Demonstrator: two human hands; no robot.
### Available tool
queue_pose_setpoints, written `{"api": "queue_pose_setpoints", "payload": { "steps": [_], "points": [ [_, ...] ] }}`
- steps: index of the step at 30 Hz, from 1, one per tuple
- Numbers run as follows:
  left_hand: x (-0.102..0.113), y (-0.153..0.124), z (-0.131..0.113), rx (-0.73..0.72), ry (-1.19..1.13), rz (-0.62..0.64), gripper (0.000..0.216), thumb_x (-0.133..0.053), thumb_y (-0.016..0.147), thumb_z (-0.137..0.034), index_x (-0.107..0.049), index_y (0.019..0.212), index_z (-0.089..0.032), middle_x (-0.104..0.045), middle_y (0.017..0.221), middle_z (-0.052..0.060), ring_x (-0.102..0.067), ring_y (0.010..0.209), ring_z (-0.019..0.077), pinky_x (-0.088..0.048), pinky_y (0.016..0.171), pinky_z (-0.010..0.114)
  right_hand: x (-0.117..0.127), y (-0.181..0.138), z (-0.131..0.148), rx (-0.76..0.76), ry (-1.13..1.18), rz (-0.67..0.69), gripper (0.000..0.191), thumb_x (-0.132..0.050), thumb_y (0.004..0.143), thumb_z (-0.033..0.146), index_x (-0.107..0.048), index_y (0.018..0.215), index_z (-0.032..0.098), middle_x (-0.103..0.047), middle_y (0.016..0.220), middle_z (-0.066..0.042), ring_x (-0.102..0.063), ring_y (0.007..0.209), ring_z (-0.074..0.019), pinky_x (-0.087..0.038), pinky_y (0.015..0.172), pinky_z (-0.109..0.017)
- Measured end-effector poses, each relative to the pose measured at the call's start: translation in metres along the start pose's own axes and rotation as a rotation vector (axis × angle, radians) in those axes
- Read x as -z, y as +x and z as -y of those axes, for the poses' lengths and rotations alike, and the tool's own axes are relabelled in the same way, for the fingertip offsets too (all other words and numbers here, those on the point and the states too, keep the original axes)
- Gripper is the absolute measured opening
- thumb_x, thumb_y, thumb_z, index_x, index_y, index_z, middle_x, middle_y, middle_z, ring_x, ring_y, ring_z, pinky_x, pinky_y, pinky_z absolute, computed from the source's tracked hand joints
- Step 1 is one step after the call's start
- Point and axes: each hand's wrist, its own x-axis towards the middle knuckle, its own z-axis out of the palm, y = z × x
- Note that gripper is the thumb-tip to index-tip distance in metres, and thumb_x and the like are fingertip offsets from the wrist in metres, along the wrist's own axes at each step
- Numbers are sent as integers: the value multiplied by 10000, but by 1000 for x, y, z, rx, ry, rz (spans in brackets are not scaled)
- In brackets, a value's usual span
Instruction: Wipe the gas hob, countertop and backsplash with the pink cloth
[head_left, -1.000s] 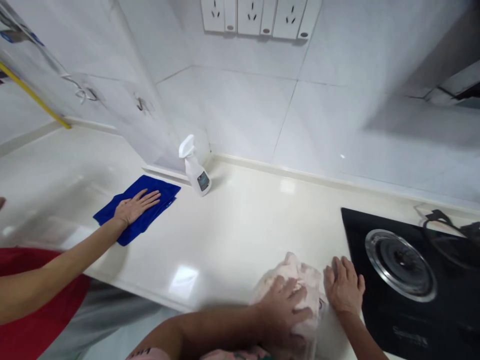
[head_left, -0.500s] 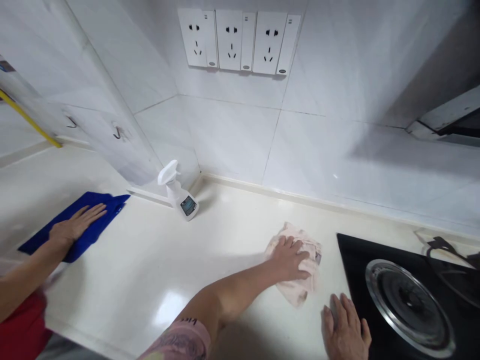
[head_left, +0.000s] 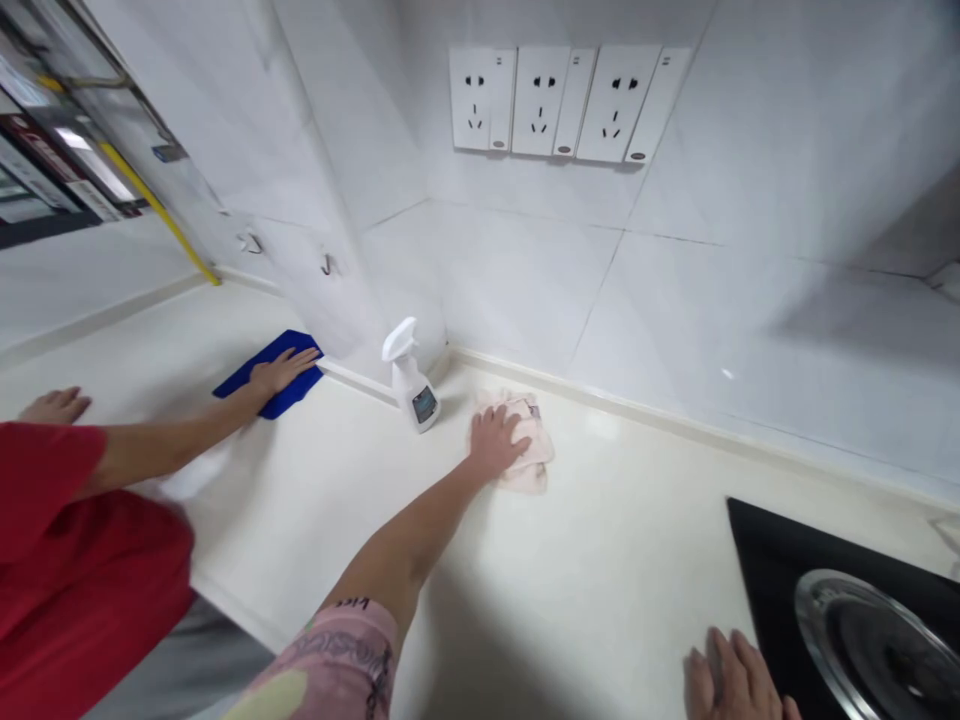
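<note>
My left hand (head_left: 495, 443) presses a pale pink cloth (head_left: 534, 465) against the white countertop (head_left: 600, 560), its fingers bent over the fabric. Near that cloth, a white spray bottle (head_left: 411, 385) with a dark label stands in the corner by the wall. At the lower right, my right hand (head_left: 739, 685) rests on the counter with fingers apart and nothing in it, partly cut off by the frame. It lies beside the black cooktop (head_left: 780, 560).
A co-worker in a red top (head_left: 90, 560) stands at the left, one hand (head_left: 281, 372) flat on a blue cloth (head_left: 289, 400). Wall sockets (head_left: 559, 100) are above the counter. Hooks (head_left: 326, 263) and a yellow pipe (head_left: 161, 210) are on the left side.
My left hand has slid the pink cloth left and toward the back wall, closer to the spray bottle. The co-worker's blue cloth has moved toward the wall edge. The view has turned left.
</note>
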Motion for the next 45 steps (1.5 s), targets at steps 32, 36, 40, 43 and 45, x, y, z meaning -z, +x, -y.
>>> {"api": "queue_pose_setpoints", "payload": {
  "steps": [32, 36, 40, 43, 45],
  "points": [
    [83, -218, 87, 423, 277, -6, 560, -503, 1017, -476, -660, 1474, -192, -496, 1651, 232, -451, 1490, 494, -397, 1110, 668, 3, -3, 14, 25, -121, -13, 689, -278, 1007, 603, -647, 1382, 159, -598, 1530, -207, -582, 1371, -409, -312, 1226, -669],
    [57, -145, 39, 299, 191, 23, 605, -515, 1010, -505, -604, 1525, -202, -460, 1685, 212, -380, 1545, 489, -332, 1168, 669, 3, -2, 17, 27, -135, -19, 679, -266, 1030, 582, -650, 1384, 147, -607, 1522, -211, -567, 1391, -397, -312, 1225, -671],
    [28, -81, -14, 187, 90, 44, 604, -487, 1017, -546, -581, 1533, -245, -462, 1693, 161, -355, 1554, 461, -299, 1193, 652, 3, -2, 20, 41, -145, -51, 636, -283, 1055, 557, -654, 1382, 155, -608, 1527, -199, -581, 1382, -384, -316, 1227, -666],
    [5, -57, -64, 73, 39, 89, 645, -477, 1016, -590, -565, 1549, -238, -470, 1682, 166, -368, 1538, 461, -304, 1185, 652, 4, -1, 21, 61, -153, -87, 599, -320, 1067, 528, -652, 1387, 145, -618, 1514, -205, -588, 1380, -384, -323, 1227, -658],
    [-9, -61, -102, -30, 4, 128, 667, -512, 996, -612, -567, 1550, -246, -481, 1674, 165, -371, 1537, 456, -305, 1185, 653, 4, 0, 21, 70, -157, -106, 586, -333, 1069, 512, -653, 1385, 136, -624, 1506, -208, -591, 1379, -385, -332, 1222, -656]
  ]
}}
